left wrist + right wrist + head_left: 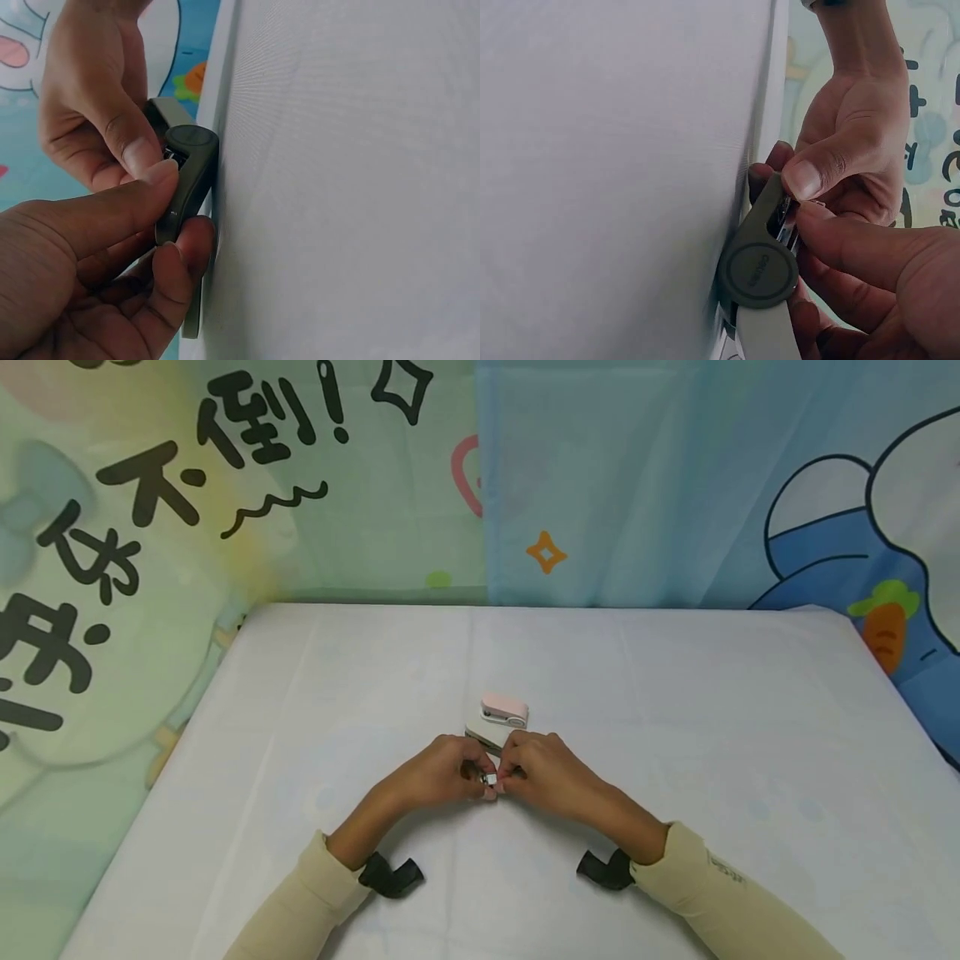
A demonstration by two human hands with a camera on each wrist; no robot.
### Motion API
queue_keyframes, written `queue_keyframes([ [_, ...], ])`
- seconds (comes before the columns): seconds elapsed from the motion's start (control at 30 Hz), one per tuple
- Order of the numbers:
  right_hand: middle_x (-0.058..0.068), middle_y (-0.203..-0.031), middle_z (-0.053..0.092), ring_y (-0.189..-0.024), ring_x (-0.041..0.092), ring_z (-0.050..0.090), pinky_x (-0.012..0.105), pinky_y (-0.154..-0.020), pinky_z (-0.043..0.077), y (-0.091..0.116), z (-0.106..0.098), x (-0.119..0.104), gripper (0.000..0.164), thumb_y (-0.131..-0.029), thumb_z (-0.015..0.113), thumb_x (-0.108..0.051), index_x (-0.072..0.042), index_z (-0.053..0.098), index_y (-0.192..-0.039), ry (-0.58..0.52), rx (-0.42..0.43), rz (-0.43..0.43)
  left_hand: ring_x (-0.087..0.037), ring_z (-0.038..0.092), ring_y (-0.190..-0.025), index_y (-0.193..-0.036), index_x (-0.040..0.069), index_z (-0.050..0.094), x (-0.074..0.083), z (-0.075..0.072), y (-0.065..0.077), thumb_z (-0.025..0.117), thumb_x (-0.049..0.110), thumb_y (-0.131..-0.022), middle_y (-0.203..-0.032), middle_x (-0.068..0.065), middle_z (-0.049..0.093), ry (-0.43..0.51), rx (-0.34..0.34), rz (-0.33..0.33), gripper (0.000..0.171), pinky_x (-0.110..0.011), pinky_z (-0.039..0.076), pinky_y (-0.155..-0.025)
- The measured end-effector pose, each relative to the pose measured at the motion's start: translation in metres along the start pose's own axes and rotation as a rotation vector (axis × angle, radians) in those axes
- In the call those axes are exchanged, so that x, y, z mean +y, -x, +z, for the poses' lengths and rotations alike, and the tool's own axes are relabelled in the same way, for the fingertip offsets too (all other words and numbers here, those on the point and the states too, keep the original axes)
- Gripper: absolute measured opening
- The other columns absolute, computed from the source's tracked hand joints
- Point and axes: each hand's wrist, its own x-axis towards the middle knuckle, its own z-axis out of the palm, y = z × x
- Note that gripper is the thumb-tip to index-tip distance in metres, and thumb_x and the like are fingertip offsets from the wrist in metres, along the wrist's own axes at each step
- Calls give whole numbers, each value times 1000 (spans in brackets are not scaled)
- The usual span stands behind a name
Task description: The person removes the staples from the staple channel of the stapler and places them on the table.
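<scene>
A stapler with a pink top part and a pale body stands on the white table. In the wrist views its dark side and round pivot face the cameras. My left hand grips one end, thumb on one side and fingers on the other. My right hand meets it there, thumb and fingertips closed together at the gap where metal shows. Between both hands' fingertips sits a small silvery piece. The fingers hide most of it, so its kind is unclear.
A white cloth covers the table. Behind it hangs a printed curtain with dark characters on the left and a carrot on the right. Black straps hang at both cuffs.
</scene>
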Motion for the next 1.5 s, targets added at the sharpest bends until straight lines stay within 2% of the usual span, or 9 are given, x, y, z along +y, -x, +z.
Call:
queue_keyframes([
  [0.2, -6, -88, 57, -76, 11, 54, 26, -64, 45, -1, 0, 2, 16, -81, 78, -4, -14, 68, -74, -85, 12, 9, -6, 56, -69, -89, 4, 72, 0, 0, -1, 80, 5, -79, -83, 3, 65, -11, 10, 20, 13, -23, 48, -63],
  [0.37, -7, -86, 60, -76, 10, 57, 25, -66, 46, -1, -1, 3, 16, -81, 76, 0, -14, 70, -75, -92, 44, -30, -7, 56, -71, -89, 5, 72, 0, 0, -2, 80, 5, -80, -83, 4, 64, -28, 19, 30, 12, -24, 48, -64],
  [0.57, -5, -86, 66, -76, 7, 60, 33, -74, 48, -3, -1, 2, 14, -80, 74, 2, -11, 72, -75, 7, 93, -134, -7, 56, -71, -89, 5, 73, -4, 0, -4, 81, 7, -79, -84, 3, 65, -37, 27, 35, 13, -24, 49, -65],
  [0.67, -2, -86, 69, -77, 8, 62, 32, -73, 49, -4, -1, 2, 13, -80, 71, 3, -9, 73, -75, 54, 120, -187, -6, 57, -72, -90, 5, 73, -4, 0, -4, 81, 8, -79, -85, 3, 65, -42, 30, 35, 14, -25, 49, -65],
  [0.8, 1, -86, 70, -78, 10, 64, 29, -70, 50, -5, -1, 2, 14, -79, 69, 6, -6, 74, -74, 52, 128, -212, -6, 58, -73, -92, 5, 73, -5, 0, -4, 81, 9, -80, -87, 3, 66, -40, 25, 29, 16, -24, 50, -66],
  [1.0, -3, -89, 70, -82, 11, 65, 41, -80, 45, -4, 1, 2, 14, -80, 70, 2, -10, 75, -75, 100, 143, -192, -5, 61, -74, -94, 6, 73, -7, -3, -3, 81, 12, -80, -90, 4, 66, -39, 16, 5, 17, -24, 51, -68],
  [1.17, -4, -91, 70, -86, 12, 64, 41, -80, 42, -3, 0, -2, 11, -81, 71, -1, -10, 76, -77, 77, 160, -136, -5, 60, -72, -91, 6, 73, -10, -7, 0, 82, 10, -79, -87, 4, 64, -56, 11, 25, 16, -24, 50, -66],
  [1.33, -4, -94, 69, -88, 14, 61, 43, -83, 39, -3, -13, 1, 9, -83, 73, -1, -9, 76, -80, 21, 191, -61, -5, 58, -68, -88, 5, 73, -10, -11, 1, 83, 7, -76, -84, 3, 63, -71, -3, 56, 16, -24, 49, -62],
  [1.5, -1, -97, 69, -90, 16, 60, 45, -83, 36, -3, -31, 10, 6, -85, 73, -3, -8, 76, -84, -39, 224, -57, -5, 58, -69, -87, 6, 74, -10, -13, 1, 83, 6, -76, -84, 3, 64, -61, -12, 71, 15, -24, 50, -63],
])
